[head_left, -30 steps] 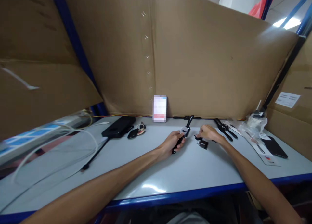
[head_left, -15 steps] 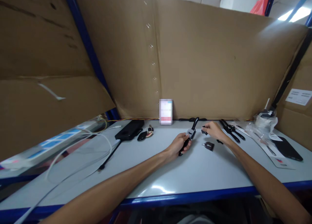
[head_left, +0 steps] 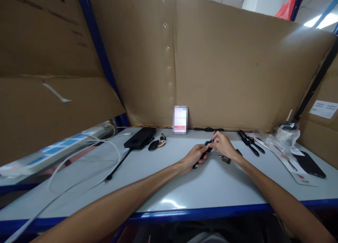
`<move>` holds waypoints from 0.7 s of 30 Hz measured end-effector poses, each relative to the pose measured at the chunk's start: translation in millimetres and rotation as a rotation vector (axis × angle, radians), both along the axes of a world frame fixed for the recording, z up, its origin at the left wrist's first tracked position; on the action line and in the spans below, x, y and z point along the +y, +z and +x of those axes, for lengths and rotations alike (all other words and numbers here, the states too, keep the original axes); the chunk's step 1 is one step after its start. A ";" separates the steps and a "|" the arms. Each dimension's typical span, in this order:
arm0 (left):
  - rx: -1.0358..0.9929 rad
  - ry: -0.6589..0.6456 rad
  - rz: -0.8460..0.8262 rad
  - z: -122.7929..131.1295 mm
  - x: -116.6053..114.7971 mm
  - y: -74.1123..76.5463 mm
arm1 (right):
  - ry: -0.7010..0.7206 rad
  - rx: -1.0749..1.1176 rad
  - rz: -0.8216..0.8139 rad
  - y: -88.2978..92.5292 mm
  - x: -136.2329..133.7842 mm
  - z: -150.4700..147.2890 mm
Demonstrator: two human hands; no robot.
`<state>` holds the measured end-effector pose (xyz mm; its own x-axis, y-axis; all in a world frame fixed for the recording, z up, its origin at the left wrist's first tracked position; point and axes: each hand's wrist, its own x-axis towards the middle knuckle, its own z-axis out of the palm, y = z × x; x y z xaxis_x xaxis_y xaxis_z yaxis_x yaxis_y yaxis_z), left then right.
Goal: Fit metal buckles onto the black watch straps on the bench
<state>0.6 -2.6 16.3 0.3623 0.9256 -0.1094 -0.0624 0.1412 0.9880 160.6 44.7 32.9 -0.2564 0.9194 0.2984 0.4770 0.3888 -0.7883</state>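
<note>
My left hand (head_left: 194, 156) is wrapped round the lower handle of a black spokeshave (head_left: 210, 149), which tilts up and away to the right. My right hand (head_left: 224, 145) is closed at the tool's middle, its fingertips pinching a small black part against the body. The fingers hide most of that part and of the tool's metal centre. Just below my right hand, a flat dark metal piece (head_left: 225, 160) with a thin pin or screw at its left lies on the table. Another small black piece (head_left: 239, 152) shows beside my right wrist.
Two black-handled tools (head_left: 249, 143) lie to the right, near plastic packaging (head_left: 281, 153) and a black phone (head_left: 311, 164). A lit phone (head_left: 180, 119) leans on the cardboard wall (head_left: 224, 67). Keys (head_left: 157, 143), a black box-shaped device (head_left: 139, 138) and a power strip (head_left: 58, 148) with cables are left.
My right hand has moved left with the small black part, from above the table to the spokeshave's middle. My left hand keeps its grip; the view has shifted slightly.
</note>
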 end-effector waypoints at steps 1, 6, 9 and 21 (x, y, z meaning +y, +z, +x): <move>0.012 -0.007 0.012 0.2 -0.6 -0.4 | -0.010 -0.019 0.010 -0.5 0.8 1.0; -0.014 0.033 0.050 2.0 -3.3 -2.6 | 0.031 0.067 -0.017 -1.4 5.5 6.6; -0.084 0.074 0.076 2.7 -4.5 -3.3 | 0.059 0.124 -0.063 2.4 6.3 13.4; -0.084 0.003 0.172 2.5 -2.9 -4.1 | 0.394 0.065 -0.236 5.5 4.1 21.0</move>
